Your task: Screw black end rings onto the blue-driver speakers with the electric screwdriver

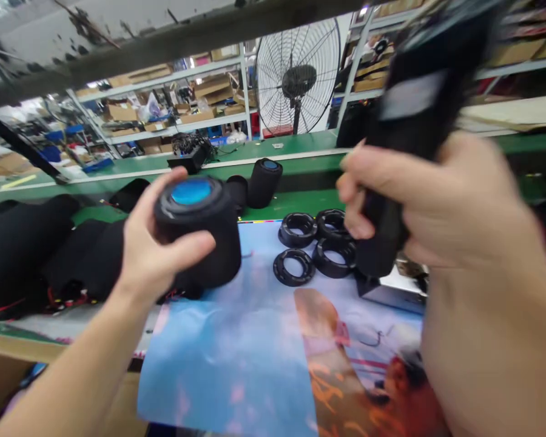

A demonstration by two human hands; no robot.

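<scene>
My left hand (152, 237) grips a black cylinder that looks like a speaker (209, 243), with a shiny blue disc on its top. It is held above the left part of the printed sheet (227, 358), slightly tilted. On the right, my right hand (441, 200) is wrapped round a long black handheld tool (414, 115) with a grey label. Motion blurs this tool, so its exact kind is unclear. Several black rings (293, 267) lie on the sheet between the hands. Behind the right hand, a silvery metal object (394, 288) is partly hidden.
More black cylinders (264, 182) stand on the green bench (295, 200) behind the sheet. Black covered pieces with loose wires (22, 249) crowd the left side. A black box with cables (193, 155), a large fan (298, 79) and loaded shelves (177, 127) are farther back. A beam (164, 39) crosses overhead.
</scene>
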